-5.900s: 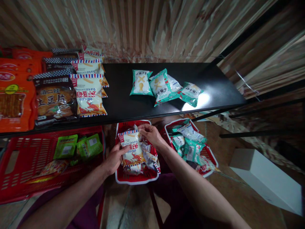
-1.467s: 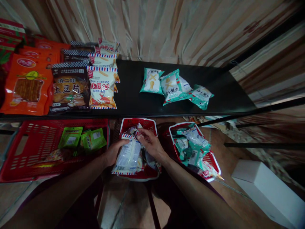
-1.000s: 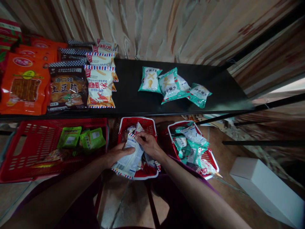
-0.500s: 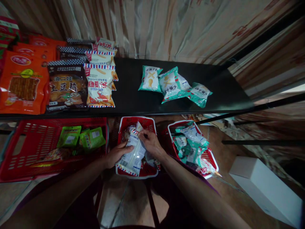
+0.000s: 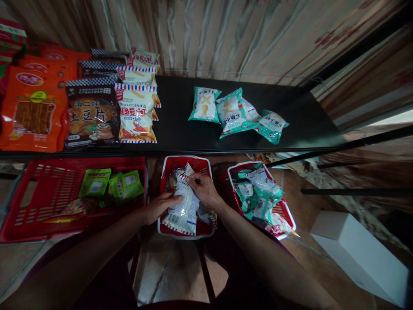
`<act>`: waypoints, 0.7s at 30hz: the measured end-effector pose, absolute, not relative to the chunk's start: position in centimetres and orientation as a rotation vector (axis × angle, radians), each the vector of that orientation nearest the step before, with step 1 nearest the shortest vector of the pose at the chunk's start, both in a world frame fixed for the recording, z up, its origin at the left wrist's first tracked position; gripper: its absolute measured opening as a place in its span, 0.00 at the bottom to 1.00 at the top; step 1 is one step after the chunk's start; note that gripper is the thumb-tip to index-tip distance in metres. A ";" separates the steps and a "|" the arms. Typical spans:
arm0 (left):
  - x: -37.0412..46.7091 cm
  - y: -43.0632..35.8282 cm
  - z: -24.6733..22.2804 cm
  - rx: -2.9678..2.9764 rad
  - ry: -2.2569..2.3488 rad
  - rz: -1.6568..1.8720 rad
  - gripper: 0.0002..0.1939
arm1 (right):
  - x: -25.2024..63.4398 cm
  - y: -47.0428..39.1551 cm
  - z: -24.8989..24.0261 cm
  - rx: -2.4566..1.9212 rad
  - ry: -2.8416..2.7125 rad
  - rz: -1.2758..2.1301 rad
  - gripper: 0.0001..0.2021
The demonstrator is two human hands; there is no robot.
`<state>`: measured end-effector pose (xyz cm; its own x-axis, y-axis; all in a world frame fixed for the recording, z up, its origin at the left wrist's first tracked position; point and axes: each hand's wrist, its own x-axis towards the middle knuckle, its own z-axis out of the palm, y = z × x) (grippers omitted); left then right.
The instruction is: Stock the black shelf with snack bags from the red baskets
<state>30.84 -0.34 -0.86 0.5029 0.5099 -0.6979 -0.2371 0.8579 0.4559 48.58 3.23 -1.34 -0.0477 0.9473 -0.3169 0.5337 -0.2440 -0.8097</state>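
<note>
Over the middle red basket (image 5: 163,181) I hold a white snack bag (image 5: 183,209) with red-and-blue striped ends, its printed back facing up. My left hand (image 5: 163,206) grips the bag's left side, thumb on top. The fingers of my right hand (image 5: 203,187) pinch its upper end, where the striped edge is bent and twisted. More packets lie in the basket beneath, mostly hidden. On the black shelf ahead, similar white snack bags (image 5: 137,114) stand in a row.
Brown potato-chip bags (image 5: 92,114) and orange packets (image 5: 32,110) stand on the black shelf (image 5: 176,125), with several teal snack bags (image 5: 230,112) lying farther right. A left red basket (image 5: 32,215) holds green packets (image 5: 125,185). Teal packets fill the right basket (image 5: 287,217). A white box (image 5: 361,254) sits on the floor.
The white bag's lower end has swung slightly to the right, and the bag looks a little more upright. Both hands keep their grip in nearly the same place.
</note>
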 end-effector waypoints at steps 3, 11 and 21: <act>30.8 -0.3 -1.1 0.302 0.966 0.461 0.17 | 48.5 3.3 -1.3 -1.768 -1.558 1.239 0.12; 30.5 -0.3 -0.9 0.331 0.892 0.420 0.16 | 48.7 3.7 -1.1 -1.806 -1.625 1.211 0.13; 30.5 -0.2 -0.6 0.343 0.905 0.377 0.21 | 48.7 3.5 -0.8 -1.757 -1.470 1.330 0.15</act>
